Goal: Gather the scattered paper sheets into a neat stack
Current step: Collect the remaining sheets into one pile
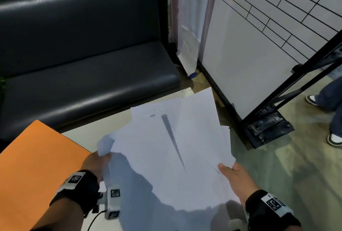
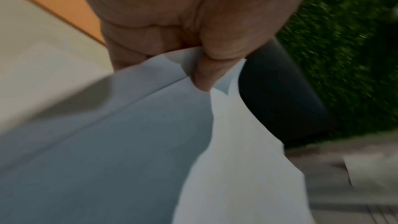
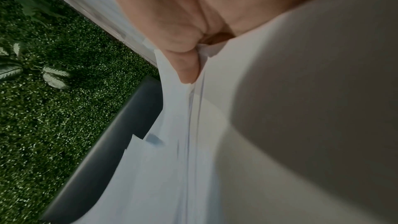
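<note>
A: How far along is the gathering?

B: Mostly collected, not yet neat. The paper sheets are all up in one bundle, held over the pale table, and I see no stray sheet left lying on it.

A: And the hands?

B: The left hand pinches the bundle's edge at about nine o'clock, thumb curled over a crumpled corner. The right hand grips the opposite edge at about four o'clock, thumb on top, fingers underneath and out of sight.

A: So what makes it untidy?

B: The sheets are fanned. Corners poke out at twelve and two o'clock, past the table's far edge, and the right wrist view shows several edges staggered rather than flush.

A: What remains, then?

B: I judge the squaring-up remains: tapping the edges level, flattening that bent corner, and setting the stack down.

A: Anything else around?

B: An orange board at eight o'clock, a dark bench at eleven, and somebody's legs at three.
</note>
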A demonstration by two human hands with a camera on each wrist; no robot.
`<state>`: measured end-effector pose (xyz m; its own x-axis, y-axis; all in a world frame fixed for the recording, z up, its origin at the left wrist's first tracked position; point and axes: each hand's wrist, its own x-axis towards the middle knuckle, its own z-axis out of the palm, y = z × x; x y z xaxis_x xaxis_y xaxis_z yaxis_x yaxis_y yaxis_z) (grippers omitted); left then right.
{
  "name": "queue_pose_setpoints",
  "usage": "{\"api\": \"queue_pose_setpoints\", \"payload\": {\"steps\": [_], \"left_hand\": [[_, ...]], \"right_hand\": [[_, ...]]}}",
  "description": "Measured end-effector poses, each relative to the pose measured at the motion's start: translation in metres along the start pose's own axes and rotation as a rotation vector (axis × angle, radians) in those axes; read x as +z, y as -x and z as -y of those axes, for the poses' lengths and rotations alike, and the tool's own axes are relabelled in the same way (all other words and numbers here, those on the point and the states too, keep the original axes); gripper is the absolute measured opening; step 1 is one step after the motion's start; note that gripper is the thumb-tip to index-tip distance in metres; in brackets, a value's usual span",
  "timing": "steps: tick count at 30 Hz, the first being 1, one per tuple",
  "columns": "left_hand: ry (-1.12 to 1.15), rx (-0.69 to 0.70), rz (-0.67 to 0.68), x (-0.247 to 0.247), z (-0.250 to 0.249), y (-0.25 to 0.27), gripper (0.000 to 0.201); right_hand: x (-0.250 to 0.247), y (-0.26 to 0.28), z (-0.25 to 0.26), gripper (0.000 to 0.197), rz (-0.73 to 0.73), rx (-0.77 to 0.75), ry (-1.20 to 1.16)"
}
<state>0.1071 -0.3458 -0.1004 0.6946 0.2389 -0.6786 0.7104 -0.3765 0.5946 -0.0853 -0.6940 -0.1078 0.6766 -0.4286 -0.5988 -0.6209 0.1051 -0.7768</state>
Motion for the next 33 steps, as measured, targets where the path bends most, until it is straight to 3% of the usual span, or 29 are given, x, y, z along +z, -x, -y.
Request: {"api": "queue_pose_setpoints", "payload": {"steps": [4, 7, 10, 13, 15, 17, 18, 20, 21, 23, 26, 28, 30, 33], "left_hand": [[0.245, -0.184, 0.055, 0.006, 0.017, 0.011, 0.024], [0.318, -0.242, 0.122, 0.012, 0.024, 0.023, 0.026], [0.385, -0.288, 0.073, 0.021, 0.026, 0.025, 0.028], [0.385, -0.286, -0.030, 0.027, 0.028, 0.016, 0.051], [0.092, -0.170, -0.230, 0.028, 0.024, 0.012, 0.067], [-0.371, 0.185, -0.440, 0.033, 0.011, 0.017, 0.069], [-0.598, 0.441, -0.405, 0.038, 0.003, 0.024, 0.074], [-0.987, 0.802, -0.087, 0.054, -0.006, 0.033, 0.087], [-1.129, 0.851, 0.081, 0.061, -0.009, 0.031, 0.091], [-1.302, 0.888, 0.259, 0.076, -0.009, 0.022, 0.094], [-1.403, 1.020, 0.330, 0.100, -0.012, 0.018, 0.090], [-1.454, 1.031, 0.386, 0.118, -0.015, 0.018, 0.085], [-1.534, 1.038, 0.403, 0.133, -0.021, 0.024, 0.080], [-1.663, 1.028, 0.413, 0.142, -0.028, 0.029, 0.088]], "right_hand": [[0.000, -0.004, -0.008, 0.019, -0.019, 0.078, -0.020], [0.003, 0.000, -0.011, 0.049, -0.004, 0.113, -0.024], [0.009, 0.002, -0.007, 0.030, 0.059, 0.101, -0.083], [0.013, 0.002, -0.004, 0.046, 0.109, 0.048, -0.015], [0.016, 0.001, -0.002, 0.049, 0.107, 0.055, 0.037], [0.019, -0.002, -0.005, 0.056, 0.074, 0.046, 0.053], [0.020, -0.004, -0.004, 0.058, 0.053, 0.028, 0.050], [0.019, -0.007, -0.005, 0.059, 0.033, 0.012, 0.058], [0.020, -0.007, -0.003, 0.059, 0.033, 0.036, 0.058], [0.021, -0.005, -0.001, 0.055, 0.050, 0.040, 0.054], [0.020, -0.001, 0.000, 0.041, 0.074, 0.044, -0.050], [0.020, 0.000, 0.003, 0.023, 0.094, 0.045, -0.041], [0.021, -0.001, 0.005, 0.022, 0.085, 0.045, -0.046], [0.021, -0.002, 0.005, 0.022, 0.072, 0.046, -0.054]]}}
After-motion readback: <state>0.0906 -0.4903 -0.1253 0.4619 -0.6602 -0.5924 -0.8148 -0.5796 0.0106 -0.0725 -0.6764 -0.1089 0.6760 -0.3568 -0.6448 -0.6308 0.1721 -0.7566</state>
